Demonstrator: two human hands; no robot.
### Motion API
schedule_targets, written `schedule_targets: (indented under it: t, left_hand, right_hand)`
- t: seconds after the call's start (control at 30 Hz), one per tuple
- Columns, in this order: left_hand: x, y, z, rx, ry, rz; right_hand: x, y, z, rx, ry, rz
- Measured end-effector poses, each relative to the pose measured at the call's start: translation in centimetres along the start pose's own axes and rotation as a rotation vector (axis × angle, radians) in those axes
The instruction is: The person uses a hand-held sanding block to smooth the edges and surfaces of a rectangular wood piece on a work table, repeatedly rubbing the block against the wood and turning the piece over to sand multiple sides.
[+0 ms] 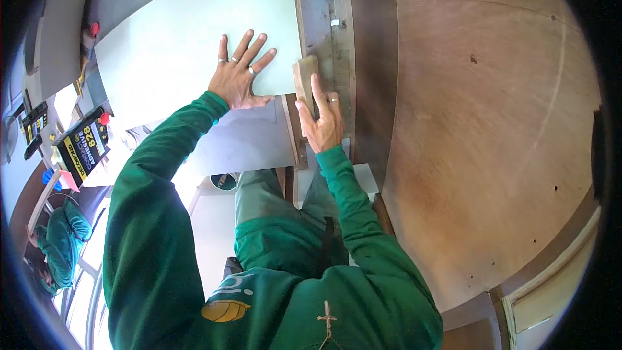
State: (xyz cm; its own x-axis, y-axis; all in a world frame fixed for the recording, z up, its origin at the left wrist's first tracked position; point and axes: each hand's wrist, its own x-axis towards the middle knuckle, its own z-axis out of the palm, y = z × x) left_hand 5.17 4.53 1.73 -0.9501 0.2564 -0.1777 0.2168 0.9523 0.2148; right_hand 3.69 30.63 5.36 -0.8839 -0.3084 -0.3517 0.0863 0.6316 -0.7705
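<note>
1. Observe large, white, smooth rectangular sheet (175, 45) lying flat; appears already laid in place.
2. Observe smaller, pale-grey, flat panel (246, 139) nearer the body.
3. Find bare, ringed left hand (238, 83) resting on white sheet, fingers spread wide.
4. Find bare, ringed right hand (325, 126) with fingers narrowed around tan, rectangular, wood-like block (302, 81), at sheet's right edge.
5. Judge edge work under way, not complete; cannot tell treated from remaining length.

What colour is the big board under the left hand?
White; the board shows best in the head view.
</note>
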Motion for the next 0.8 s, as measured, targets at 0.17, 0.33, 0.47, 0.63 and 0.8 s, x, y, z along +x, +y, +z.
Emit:
schedule_targets:
  t: [0.17,0.33,0.47,0.63,0.8]
  left_hand:
    - [0.6,0.2,0.1,-0.01,0.046,0.02]
    - [0.2,-0.2,0.0,-0.011,0.011,0.016]
    - [0.3,-0.2,-0.3,-0.021,0.022,0.009]
    - [0.5,0.3,-0.5,-0.02,-0.022,0.003]
    - [0.0,-0.4,-0.2,-0.079,-0.024,-0.012]
  right_hand:
    - [6.4,-0.9,-0.2,-0.026,0.035,-0.037]
    - [4.6,-1.4,-0.2,0.031,0.03,-0.083]
    - [0.0,1.7,0.4,0.069,0.039,-0.097]
    - [7.3,-1.8,-0.4,-0.042,0.06,-0.125]
    - [4.8,1.4,0.6,-0.024,0.05,-0.096]
